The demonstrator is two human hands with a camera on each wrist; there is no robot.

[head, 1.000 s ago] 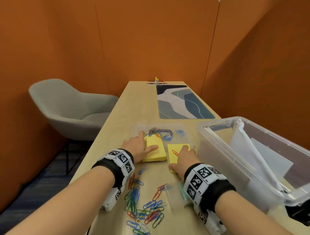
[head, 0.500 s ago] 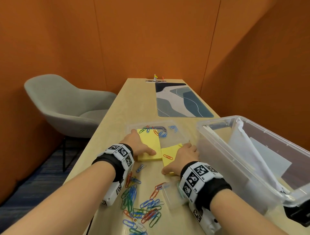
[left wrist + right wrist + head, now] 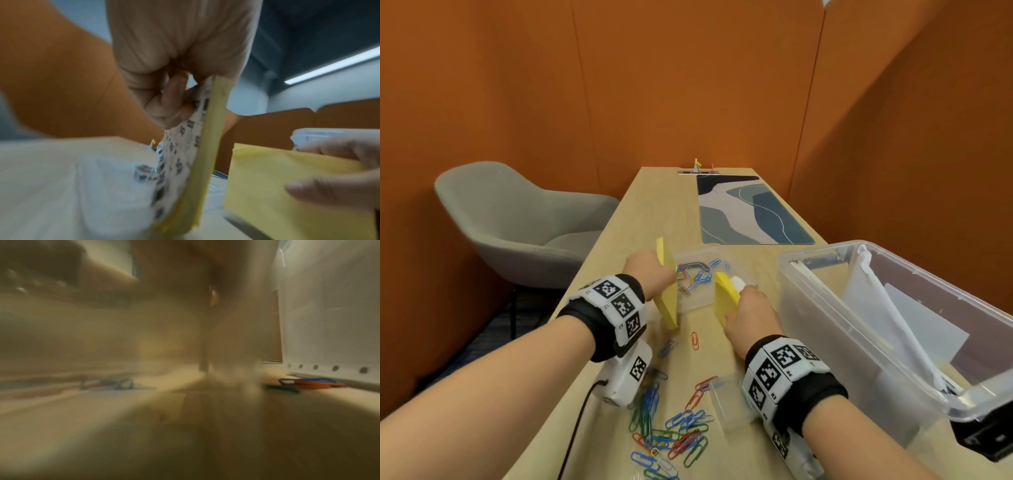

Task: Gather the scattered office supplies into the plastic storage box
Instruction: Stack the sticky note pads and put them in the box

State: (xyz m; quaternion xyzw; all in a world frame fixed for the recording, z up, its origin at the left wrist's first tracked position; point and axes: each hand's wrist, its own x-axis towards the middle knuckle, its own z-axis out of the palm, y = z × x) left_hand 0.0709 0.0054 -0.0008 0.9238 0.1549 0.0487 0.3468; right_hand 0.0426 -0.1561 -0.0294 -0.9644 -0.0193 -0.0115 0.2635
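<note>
My left hand (image 3: 650, 275) grips a yellow sticky-note pad (image 3: 667, 301) tipped up on its edge; the left wrist view shows that pad (image 3: 207, 154) with a printed white back, pinched by my fingers. My right hand (image 3: 751, 313) holds a second yellow pad (image 3: 724, 296), also tilted up, just left of the clear plastic storage box (image 3: 822, 308). In the left wrist view the second pad (image 3: 273, 186) sits under my right fingers (image 3: 329, 188). Coloured paper clips (image 3: 671, 431) lie scattered on the near table. The right wrist view is blurred.
A small clear tray (image 3: 705, 284) with paper clips and a dark binder clip sits between my hands. A small clear lid (image 3: 726, 404) lies by my right wrist. White sheets stand inside the storage box. A patterned desk mat (image 3: 746, 212) lies farther back; a grey chair (image 3: 517, 226) stands left.
Both pads lay flat under my hands before; now each hand has lifted its pad up on edge. A red paper clip that lay on the right pad now lies on the table.
</note>
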